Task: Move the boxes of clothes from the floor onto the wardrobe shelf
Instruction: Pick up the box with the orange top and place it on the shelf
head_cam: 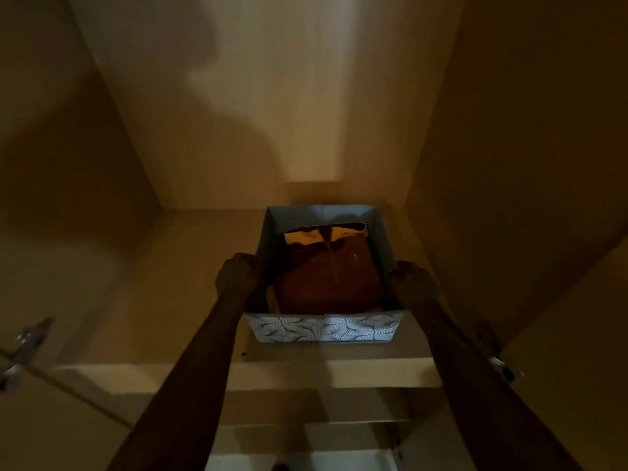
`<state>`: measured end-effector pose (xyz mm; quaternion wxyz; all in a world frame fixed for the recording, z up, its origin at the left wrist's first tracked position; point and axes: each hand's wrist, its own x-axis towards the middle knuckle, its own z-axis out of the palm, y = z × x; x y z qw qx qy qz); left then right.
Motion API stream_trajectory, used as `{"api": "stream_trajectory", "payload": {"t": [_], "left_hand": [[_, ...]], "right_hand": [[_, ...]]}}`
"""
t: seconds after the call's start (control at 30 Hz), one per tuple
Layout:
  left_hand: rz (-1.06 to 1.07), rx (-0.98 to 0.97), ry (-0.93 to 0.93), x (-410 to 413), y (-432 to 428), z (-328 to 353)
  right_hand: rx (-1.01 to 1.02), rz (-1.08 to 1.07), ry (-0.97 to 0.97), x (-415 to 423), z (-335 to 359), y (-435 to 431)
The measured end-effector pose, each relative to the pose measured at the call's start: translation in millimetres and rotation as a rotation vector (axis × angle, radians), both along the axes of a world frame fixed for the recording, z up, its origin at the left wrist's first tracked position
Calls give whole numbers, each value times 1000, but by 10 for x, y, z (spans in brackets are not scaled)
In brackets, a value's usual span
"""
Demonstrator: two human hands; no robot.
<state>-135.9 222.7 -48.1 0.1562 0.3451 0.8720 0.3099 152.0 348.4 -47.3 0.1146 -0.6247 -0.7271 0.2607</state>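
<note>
Box (324,329) on the wardrobe shelf (183,273) — left hand (238,278) and right hand (413,282) grip its opposite side walls

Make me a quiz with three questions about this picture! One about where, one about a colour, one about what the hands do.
1. Where is the box?
A. on a bed
B. on the wardrobe shelf
C. in a sink

2. What colour is the top garment inside it?
A. pink
B. green
C. brown

3. What are the left hand and right hand doing?
A. holding the box's sides
B. hanging free
C. folding a towel

Answers:
1 B: the wooden shelf lies under the box.
2 C: the folded cloth looks brown, with a yellow bit at its collar.
3 A: one hand grips each side wall.
</note>
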Motion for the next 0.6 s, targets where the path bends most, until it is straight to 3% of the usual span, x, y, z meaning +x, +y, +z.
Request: {"api": "stream_trajectory", "payload": {"t": [0.17, 0.27, 0.33, 0.4, 0.5, 0.6], "left_hand": [[-121, 5, -50, -229, 530, -34], [-167, -59, -79, -357, 736, -25], [-228, -181, -190, -415, 791, 4], [-260, -363, -431, -420, 743, 48], [-260, -474, -705, -408, 669, 73], [-275, -462, -628, -341, 804, 117]], "right_hand": [[-31, -71, -39, -100, -80, 391], [-218, -103, 4, -92, 15, 448], [-468, -171, 88, -75, 140, 366], [-633, -174, 99, -24, 195, 330], [-684, -157, 153, 55, 164, 341], [-629, -198, 206, 81, 144, 421]]}}
